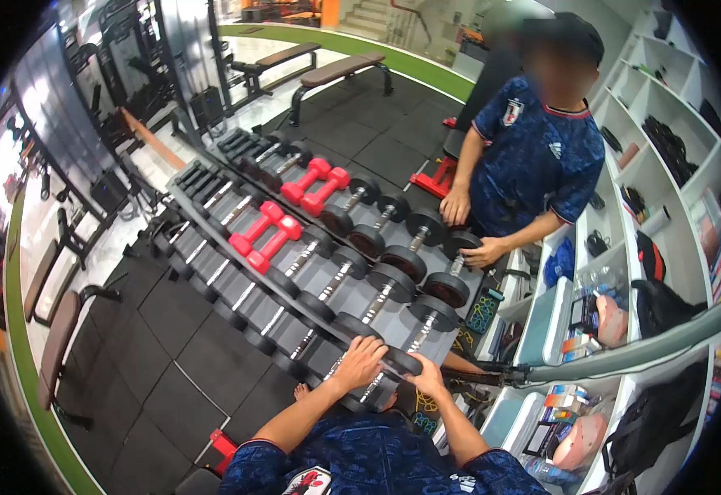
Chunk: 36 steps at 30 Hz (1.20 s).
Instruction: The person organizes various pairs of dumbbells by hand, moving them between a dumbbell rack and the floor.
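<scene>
My left hand (360, 361) lies with bent fingers over the near end of a black dumbbell (400, 360) at the front right of the rack. At the other side of that dumbbell's round head, my right hand (429, 376) grips its edge, thumb on top. The fingertips of both hands are partly hidden. More black dumbbells with metal handles, such as one dumbbell (422, 332), lie beside my hands. Two red dumbbells (275, 245) sit farther left.
Behind the rack, a mirror (360, 136) reflects my body, the dumbbells and a brown bench (344, 70). White shelves (542, 330) with boxes and bags stand at right. Black mats (154, 363) cover the floor; another bench (62, 351) is at left.
</scene>
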Motion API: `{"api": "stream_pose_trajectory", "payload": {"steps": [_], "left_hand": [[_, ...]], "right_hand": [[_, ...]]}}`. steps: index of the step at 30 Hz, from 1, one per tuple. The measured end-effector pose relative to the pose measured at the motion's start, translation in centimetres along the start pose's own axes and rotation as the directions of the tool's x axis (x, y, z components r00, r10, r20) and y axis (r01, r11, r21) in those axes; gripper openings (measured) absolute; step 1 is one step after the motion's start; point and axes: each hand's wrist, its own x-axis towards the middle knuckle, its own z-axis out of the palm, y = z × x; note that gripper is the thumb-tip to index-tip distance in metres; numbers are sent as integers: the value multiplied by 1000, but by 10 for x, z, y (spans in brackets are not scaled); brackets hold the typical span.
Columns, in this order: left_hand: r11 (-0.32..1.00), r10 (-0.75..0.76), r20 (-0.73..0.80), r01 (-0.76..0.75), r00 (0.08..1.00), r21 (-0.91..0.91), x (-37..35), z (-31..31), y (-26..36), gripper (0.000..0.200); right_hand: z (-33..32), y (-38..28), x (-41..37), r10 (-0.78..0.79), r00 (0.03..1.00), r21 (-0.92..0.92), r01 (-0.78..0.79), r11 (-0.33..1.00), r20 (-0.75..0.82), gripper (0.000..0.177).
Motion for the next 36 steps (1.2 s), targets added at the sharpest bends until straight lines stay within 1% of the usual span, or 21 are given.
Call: {"api": "stream_pose_trajectory", "payload": {"steps": [1, 2, 3, 4, 7, 8, 9, 11, 12, 13, 15, 16, 17, 19, 22, 25, 28, 31, 33, 34, 36], "left_hand": [[983, -157, 3, 156, 988, -99, -11, -14, -1, 34], [818, -375, 96, 377, 922, -434, -24, -16, -11, 29], [497, -523, 252, 532, 814, -685, -41, -14, -24, 25], [480, -576, 144, 476, 805, -736, -56, -12, -39, 25], [494, -667, 181, 611, 723, -619, -103, -31, -83, 24], [449, -698, 169, 609, 696, -654, -123, -24, -102, 23], [346, -753, 239, 679, 613, -647, -145, -9, -121, 24], [285, -793, 323, 783, 517, -553, -188, 11, -155, 26], [304, -800, 342, 825, 493, -477, -206, 9, -165, 27], [326, -808, 353, 857, 471, -399, -221, 6, -175, 27], [281, -842, 352, 889, 410, -362, -251, 3, -190, 28], [222, -858, 371, 909, 355, -354, -273, 17, -205, 27], [162, -871, 390, 925, 298, -345, -292, 23, -216, 27], [101, -905, 373, 954, 206, -283, -322, 15, -222, 27], [-23, -941, 334, 979, 47, -202, -366, 7, -222, 24], [-93, -951, 307, 981, -38, -168, -412, 15, -215, 23], [-162, -933, 350, 964, -80, -211, -428, -2, -184, 23], [-158, -937, 345, 946, -53, -283, -440, -14, -151, 24], [-148, -947, 318, 929, -36, -338, -451, -22, -131, 25], [-144, -953, 302, 917, -27, -371, -456, -23, -124, 25], [-110, -971, 241, 915, -15, -388, -473, -24, -110, 26]], "right_hand": [[3, 1, -1, -9, 1000, 16, 9, 1000, -19, 62], [9, 6, -2, -13, 995, -27, 11, 1000, -95, 67], [12, 4, -4, -30, 991, -59, 22, 998, -128, 74], [15, 2, -7, 46, 987, -101, -62, 993, -152, 76], [34, 5, -14, 178, 940, -160, -232, 960, -292, 82], [40, 3, -20, 124, 935, -198, -198, 960, -332, 81], [46, 3, -28, 93, 924, -218, -184, 958, -372, 83], [61, 5, -47, 19, 885, -246, -150, 958, -466, 88], [68, -5, -54, 46, 885, -101, -104, 989, -464, 92], [73, -18, -69, 198, 869, 55, -194, 979, -453, 91], [90, -4, -93, 283, 856, 146, -243, 959, -432, 89], [100, 27, -104, 201, 880, 53, -198, 979, -429, 88], [104, 18, -119, 204, 884, -7, -228, 974, -422, 85], [115, 38, -145, 381, 868, 0, -402, 916, -319, 83], [124, 58, -176, 449, 861, -8, -464, 886, -239, 80], [123, 49, -187, 480, 844, -25, -500, 866, -241, 73], [127, 71, -181, 391, 889, -51, -414, 909, -236, 67], [133, 67, -161, 337, 922, -1, -343, 939, -191, 62], [140, 56, -148, 275, 947, -63, -289, 955, -166, 58], [142, 37, -143, 275, 949, 17, -276, 961, -152, 56], [154, 27, -131, 231, 969, 16, -230, 973, -84, 54]]}}
